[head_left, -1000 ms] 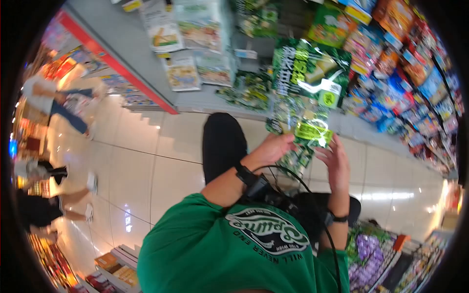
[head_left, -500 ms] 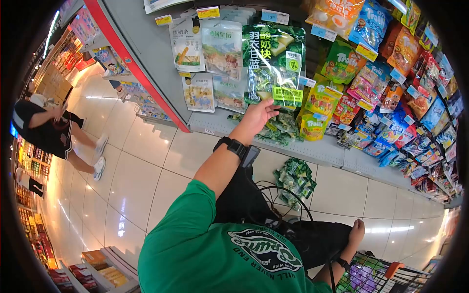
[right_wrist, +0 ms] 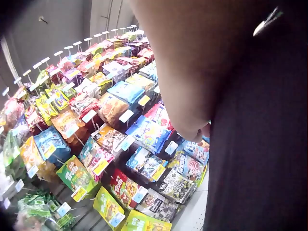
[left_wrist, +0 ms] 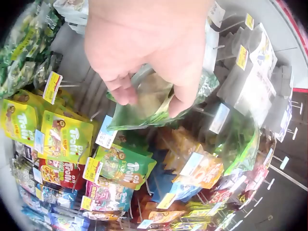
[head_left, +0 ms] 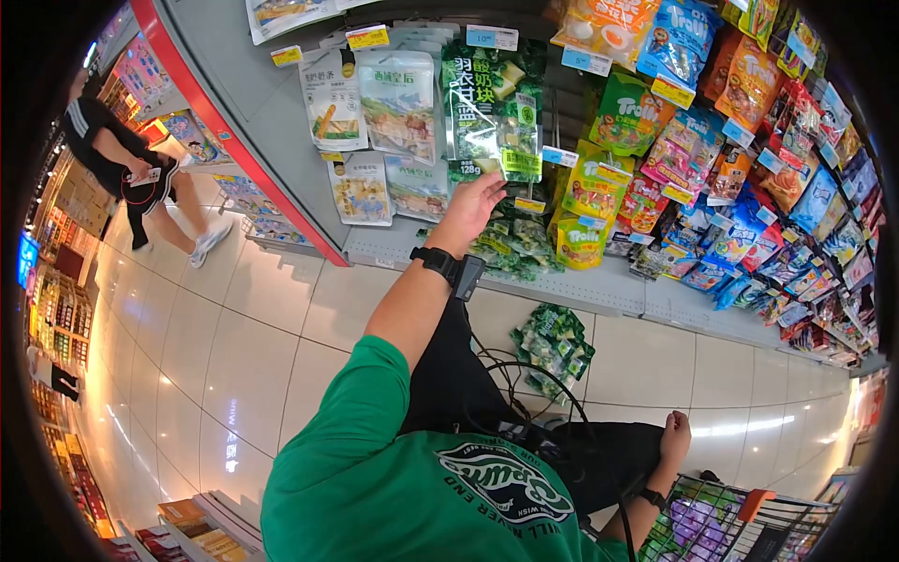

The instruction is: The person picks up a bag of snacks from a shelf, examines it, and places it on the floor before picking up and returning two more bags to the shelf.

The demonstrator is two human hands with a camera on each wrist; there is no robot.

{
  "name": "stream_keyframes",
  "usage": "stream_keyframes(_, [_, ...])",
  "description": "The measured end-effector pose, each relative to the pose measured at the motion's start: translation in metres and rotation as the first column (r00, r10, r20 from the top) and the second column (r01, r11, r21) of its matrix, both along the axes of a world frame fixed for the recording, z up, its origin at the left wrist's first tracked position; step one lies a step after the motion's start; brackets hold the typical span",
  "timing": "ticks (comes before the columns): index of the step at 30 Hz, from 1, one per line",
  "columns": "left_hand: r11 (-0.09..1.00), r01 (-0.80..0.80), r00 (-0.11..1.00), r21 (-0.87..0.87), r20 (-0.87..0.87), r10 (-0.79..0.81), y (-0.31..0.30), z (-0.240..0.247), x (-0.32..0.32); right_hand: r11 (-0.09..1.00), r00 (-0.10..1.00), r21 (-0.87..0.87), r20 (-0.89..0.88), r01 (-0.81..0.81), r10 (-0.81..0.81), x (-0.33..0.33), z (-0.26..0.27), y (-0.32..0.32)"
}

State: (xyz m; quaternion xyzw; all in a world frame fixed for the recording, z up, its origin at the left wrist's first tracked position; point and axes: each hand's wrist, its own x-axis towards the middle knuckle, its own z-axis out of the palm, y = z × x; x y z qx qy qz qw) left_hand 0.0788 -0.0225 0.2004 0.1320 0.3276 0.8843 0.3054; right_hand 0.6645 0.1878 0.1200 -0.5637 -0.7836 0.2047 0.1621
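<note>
A green bag of kale yogurt cubes hangs upright at the shelf front, below a blue-edged price tag. My left hand reaches up to its lower edge. In the left wrist view, the thumb and fingers of that hand pinch the lower part of the bag, whose clear window shows pale pieces. My right hand rests by my right knee, fingers loosely curled and holding nothing. More of the same green bags lie in a pile on the floor, between the shelf and my legs.
White snack pouches hang left of the green bag; colourful gummy candy bags fill hooks to the right. More green bags sit low on the shelf. A wire shopping basket stands at right. A passer-by walks at left.
A second ago both hands held green bags low in front of the shelf. The right hand has since gone to the knee, while the left has brought one bag up to the shelf front.
</note>
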Motion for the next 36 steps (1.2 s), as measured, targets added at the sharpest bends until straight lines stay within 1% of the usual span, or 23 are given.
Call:
stream_keyframes(1, [1.000, 0.001, 1.000, 0.001, 0.000, -0.001, 0.001, -0.013, -0.004, 1.000, 1.000, 0.007, 0.013, -0.006, 0.006, -0.001, 0.001, 0.000])
stream_keyframes(3, [0.999, 0.040, 0.994, 0.021, 0.097, -0.042, 0.002, -0.036, -0.011, 1.000, 1.000, 0.015, 0.021, -0.012, 0.012, -0.006, 0.004, -0.002])
stream_keyframes(4, [0.999, 0.041, 0.995, 0.023, 0.094, -0.043, 0.001, -0.036, -0.009, 1.000, 0.999, 0.011, 0.040, -0.001, 0.000, -0.011, 0.008, -0.005])
stream_keyframes(5, [1.000, 0.009, 0.990, 0.011, 0.138, -0.011, 0.000, -0.038, -0.006, 1.000, 0.998, 0.007, 0.060, 0.012, -0.012, -0.013, 0.011, -0.006])
stream_keyframes(6, [1.000, -0.022, 0.983, -0.003, 0.182, 0.022, 0.001, -0.039, -0.005, 1.000, 0.998, 0.008, 0.060, 0.014, -0.014, -0.015, 0.011, -0.007])
stream_keyframes(7, [1.000, -0.021, 0.983, -0.003, 0.184, 0.021, 0.001, -0.037, -0.005, 1.000, 0.999, 0.013, 0.045, 0.002, -0.003, -0.016, 0.011, -0.007])
stream_keyframes(9, [0.991, -0.067, 0.963, 0.119, 0.266, 0.033, 0.003, -0.033, -0.003, 1.000, 0.999, 0.020, 0.039, -0.012, 0.011, -0.015, 0.011, -0.006])
stream_keyframes(11, [0.990, -0.074, 0.965, 0.117, 0.259, 0.042, 0.006, -0.033, 0.000, 1.000, 0.998, 0.013, 0.067, -0.021, 0.020, -0.016, 0.011, -0.004])
stream_keyframes(13, [0.993, -0.066, 0.975, 0.098, 0.218, 0.043, 0.008, -0.034, 0.002, 1.000, 0.996, 0.022, 0.083, -0.020, 0.018, -0.017, 0.008, -0.003])
stream_keyframes(15, [0.990, -0.072, 0.978, 0.121, 0.202, 0.046, 0.007, -0.045, 0.004, 0.999, 0.996, 0.033, 0.093, -0.011, 0.008, -0.018, 0.007, -0.002])
stream_keyframes(17, [0.982, -0.063, 0.961, 0.177, 0.275, 0.012, 0.007, -0.059, 0.006, 1.000, 0.996, 0.031, 0.091, -0.007, 0.004, -0.019, 0.009, -0.003])
stream_keyframes(18, [0.982, -0.037, 0.966, 0.186, 0.256, -0.012, 0.006, -0.066, 0.007, 1.000, 0.996, 0.029, 0.090, -0.005, 0.003, -0.019, 0.008, -0.003])
stream_keyframes(21, [0.977, -0.053, 0.967, 0.206, 0.255, -0.001, -0.003, -0.049, 0.028, 0.999, 0.996, 0.037, 0.088, -0.018, 0.014, -0.018, 0.007, -0.003])
stream_keyframes(24, [0.974, -0.063, 0.973, 0.219, 0.232, 0.010, -0.005, -0.042, 0.035, 0.998, 0.996, 0.052, 0.090, -0.023, 0.018, -0.016, 0.006, -0.003])
stream_keyframes(26, [0.970, -0.050, 0.979, 0.236, 0.203, 0.001, -0.003, -0.038, 0.033, 1.000, 0.994, 0.023, 0.107, -0.006, 0.004, -0.017, 0.006, -0.001])
stream_keyframes(27, [0.966, -0.035, 0.985, 0.255, 0.171, -0.010, -0.002, -0.035, 0.031, 1.000, 0.994, 0.023, 0.107, -0.007, 0.005, -0.018, 0.007, -0.001])
stream_keyframes(30, [0.966, -0.038, 0.989, 0.254, 0.149, -0.001, 0.002, -0.020, 0.029, 1.000, 0.993, 0.025, 0.118, 0.000, -0.003, -0.020, 0.010, -0.003])
stream_keyframes(33, [0.960, -0.068, 0.988, 0.272, 0.154, 0.026, 0.008, -0.013, 0.024, 1.000, 0.993, 0.023, 0.119, -0.001, -0.001, -0.020, 0.010, -0.003])
stream_keyframes(36, [0.963, -0.098, 0.981, 0.251, 0.188, 0.051, 0.012, -0.012, 0.014, 1.000, 0.993, 0.011, 0.117, 0.001, -0.003, -0.019, 0.009, -0.002])
